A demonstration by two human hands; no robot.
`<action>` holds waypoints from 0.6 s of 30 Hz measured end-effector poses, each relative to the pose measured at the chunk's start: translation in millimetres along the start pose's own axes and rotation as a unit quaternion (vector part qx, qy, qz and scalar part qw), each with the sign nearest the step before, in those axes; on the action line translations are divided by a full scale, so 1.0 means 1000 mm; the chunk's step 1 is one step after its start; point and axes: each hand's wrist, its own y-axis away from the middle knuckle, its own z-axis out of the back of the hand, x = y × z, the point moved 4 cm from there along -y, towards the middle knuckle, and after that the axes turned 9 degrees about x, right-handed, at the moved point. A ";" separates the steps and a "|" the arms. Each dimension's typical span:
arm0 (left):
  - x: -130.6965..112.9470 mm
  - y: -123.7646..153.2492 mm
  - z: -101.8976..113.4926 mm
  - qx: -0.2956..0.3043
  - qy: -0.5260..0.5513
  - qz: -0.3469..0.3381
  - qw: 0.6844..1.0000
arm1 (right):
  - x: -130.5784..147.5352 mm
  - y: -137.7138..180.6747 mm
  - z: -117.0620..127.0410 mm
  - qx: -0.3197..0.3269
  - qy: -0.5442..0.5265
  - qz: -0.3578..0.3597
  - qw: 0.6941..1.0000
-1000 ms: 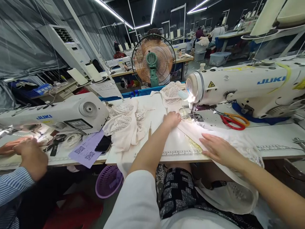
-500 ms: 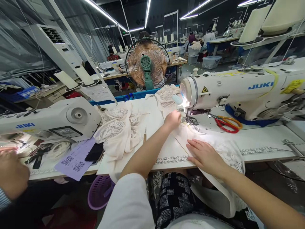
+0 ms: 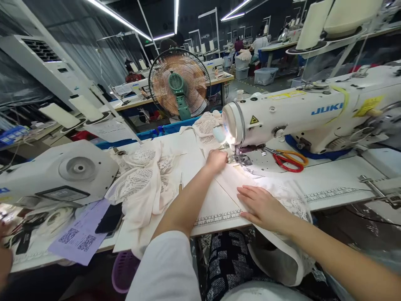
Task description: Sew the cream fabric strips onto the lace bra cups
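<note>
A cream lace garment, which looks like a bra (image 3: 290, 200), lies under the needle of the sewing machine (image 3: 282, 119) and hangs over the table's front edge towards my lap. My left hand (image 3: 216, 161) is closed beside the presser foot, its fingers curled at the garment's edge; the fingertips are partly hidden. Spread flat, my right hand (image 3: 262, 207) rests on the cloth nearer the table edge. The machine's lamp lights the needle area. More lace pieces (image 3: 142, 184) are heaped to the left of my left forearm, and another (image 3: 205, 127) lies behind the needle.
Red- and orange-handled scissors (image 3: 288, 161) lie on the machine bed. An awl (image 3: 181, 184) is beside the lace heap. At left are a second machine (image 3: 75, 171), a purple paper (image 3: 78, 234), a dark phone (image 3: 109, 218) and a co-worker's hand (image 3: 4, 255). A fan (image 3: 178, 83) stands behind.
The head view has turned slightly to the right, so the scene sits further left. Both hands keep nearly the same places on the garment. The co-worker's hand is now mostly out of frame.
</note>
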 end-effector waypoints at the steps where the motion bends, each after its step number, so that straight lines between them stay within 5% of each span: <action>1: 0.002 0.004 0.001 0.000 -0.009 0.000 1.000 | 0.000 0.002 0.001 0.001 -0.003 0.003 1.000; 9: 0.025 0.039 0.006 -0.002 -0.021 0.021 1.000 | -0.009 0.042 0.003 -0.005 -0.017 0.023 1.000; 14: 0.016 0.054 0.004 0.002 -0.006 -0.011 1.000 | -0.026 0.074 0.016 0.011 -0.081 0.053 0.995; 18: -0.012 0.076 -0.001 -0.001 -0.008 -0.087 0.996 | -0.080 0.068 0.042 -0.063 -0.121 -0.093 0.986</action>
